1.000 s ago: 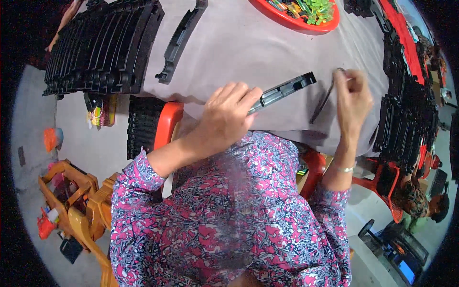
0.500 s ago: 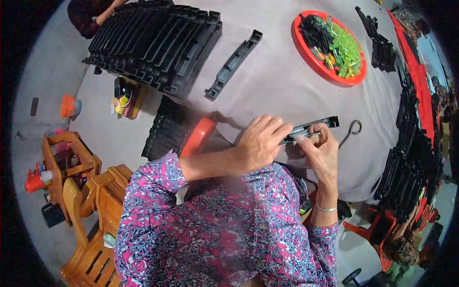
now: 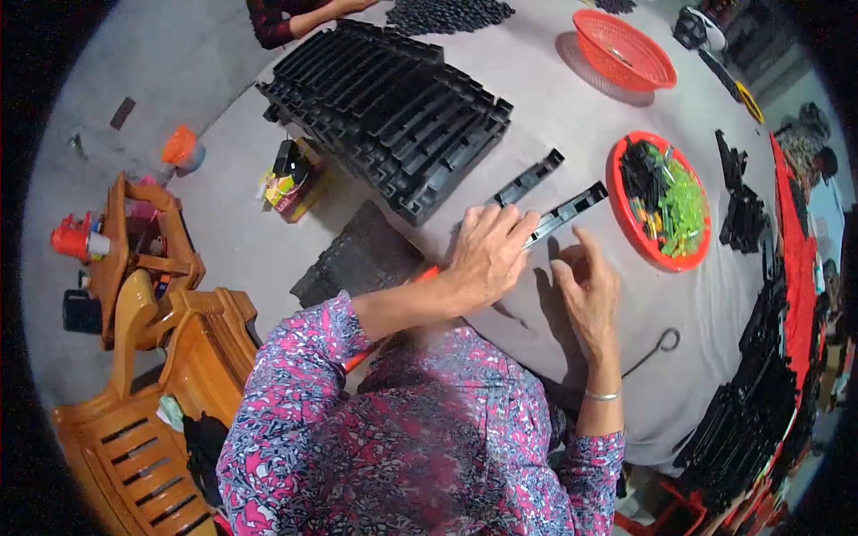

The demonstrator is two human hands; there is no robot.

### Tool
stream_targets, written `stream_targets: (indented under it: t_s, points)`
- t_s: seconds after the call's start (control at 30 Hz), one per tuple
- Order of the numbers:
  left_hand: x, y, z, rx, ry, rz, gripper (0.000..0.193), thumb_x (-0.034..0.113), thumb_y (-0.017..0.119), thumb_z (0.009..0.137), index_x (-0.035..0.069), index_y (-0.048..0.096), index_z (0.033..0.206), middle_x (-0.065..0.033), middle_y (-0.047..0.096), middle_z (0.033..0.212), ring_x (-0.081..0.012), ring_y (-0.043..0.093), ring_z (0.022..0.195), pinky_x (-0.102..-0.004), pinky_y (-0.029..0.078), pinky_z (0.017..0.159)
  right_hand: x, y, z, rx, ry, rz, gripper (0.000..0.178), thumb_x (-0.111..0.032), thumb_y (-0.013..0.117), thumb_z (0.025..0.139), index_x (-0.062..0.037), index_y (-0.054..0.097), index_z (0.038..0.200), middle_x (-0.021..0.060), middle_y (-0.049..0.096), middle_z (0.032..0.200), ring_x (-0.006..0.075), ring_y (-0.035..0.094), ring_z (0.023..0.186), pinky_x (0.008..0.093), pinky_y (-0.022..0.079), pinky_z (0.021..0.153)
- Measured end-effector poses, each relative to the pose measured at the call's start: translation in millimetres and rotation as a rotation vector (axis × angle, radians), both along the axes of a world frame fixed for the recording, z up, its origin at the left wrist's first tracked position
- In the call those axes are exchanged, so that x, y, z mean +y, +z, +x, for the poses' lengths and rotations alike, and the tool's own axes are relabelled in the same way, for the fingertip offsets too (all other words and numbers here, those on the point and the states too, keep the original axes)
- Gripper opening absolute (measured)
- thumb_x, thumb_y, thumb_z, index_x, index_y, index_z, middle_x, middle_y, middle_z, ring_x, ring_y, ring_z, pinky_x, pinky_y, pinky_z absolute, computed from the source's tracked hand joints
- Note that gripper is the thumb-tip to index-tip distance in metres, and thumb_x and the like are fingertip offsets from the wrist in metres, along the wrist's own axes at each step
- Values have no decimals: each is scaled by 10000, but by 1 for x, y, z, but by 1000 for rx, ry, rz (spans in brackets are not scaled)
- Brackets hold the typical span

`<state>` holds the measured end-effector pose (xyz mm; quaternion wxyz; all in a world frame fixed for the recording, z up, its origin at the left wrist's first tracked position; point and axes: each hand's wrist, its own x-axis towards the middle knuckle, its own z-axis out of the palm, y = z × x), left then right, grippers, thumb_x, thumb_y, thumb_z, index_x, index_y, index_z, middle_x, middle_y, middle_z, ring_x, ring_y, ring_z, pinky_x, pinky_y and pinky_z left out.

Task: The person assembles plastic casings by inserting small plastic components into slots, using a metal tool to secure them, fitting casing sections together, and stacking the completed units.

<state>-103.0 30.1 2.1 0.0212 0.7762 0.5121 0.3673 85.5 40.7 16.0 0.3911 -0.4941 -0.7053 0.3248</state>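
My left hand (image 3: 490, 255) is closed around the near end of a long black plastic strip (image 3: 572, 212), which is moulded with small hollows. Its far end points away to the right, toward a red tray (image 3: 617, 183). To the right of the strip, my right hand (image 3: 592, 295) is open, with thumb and forefinger apart and nothing visible between them. A second black strip (image 3: 529, 181) lies on the cloth just beyond. Small black, green and a few orange parts fill the tray.
At the far left stands a large stack of black strips (image 3: 384, 107), with a small box (image 3: 295, 183) beside it. A red basket (image 3: 626, 58) sits at the back. A looped metal rod (image 3: 666, 339) lies right; black pieces (image 3: 742, 402) line the right edge. Another person's arm (image 3: 308, 20) reaches in above.
My right hand has let go of the strip and drawn back from it. The strip, in my left hand, has moved farther out over the table. The whole view has shifted.
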Motion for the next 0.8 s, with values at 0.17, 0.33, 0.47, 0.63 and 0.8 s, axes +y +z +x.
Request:
stream_targets:
  t_s: [0.17,0.33,0.47,0.63,0.8]
  points:
    - [4,-5,-7,82,106,12,518,82,673,746,-1,528,1236,-112,511,994,-301,506,954,-445,351,893,-11,11,1,-73,-1,-39,183,-93,663,847,26,666,986,112,669,768,161,632,653,297,518,655]
    - [7,-11,-7,76,92,-10,499,47,626,765,33,532,1255,-122,510,1017,-321,489,966,-449,373,848,-17,5,8,15,-97,-186,114,-80,649,853,30,673,873,103,666,719,109,616,664,274,498,619]
    - [7,-9,-10,69,113,-54,539,28,621,768,23,499,1293,-169,490,1077,-348,476,991,-460,382,861,-14,-4,9,-39,-56,-121,147,-117,644,866,25,677,885,128,679,749,167,652,672,301,509,636]
    - [11,-7,-9,69,132,-54,552,30,660,760,5,486,1283,-207,469,1115,-374,479,1034,-470,405,904,-12,-10,12,-58,-3,-117,193,-163,620,889,16,680,930,166,689,849,271,692,750,351,524,686]
    - [17,-16,-8,127,116,-27,503,14,642,772,29,507,1257,-192,488,1090,-368,500,980,-457,433,838,-14,-12,12,-50,-10,-100,193,-162,614,889,19,676,912,176,683,849,300,680,751,365,522,689]
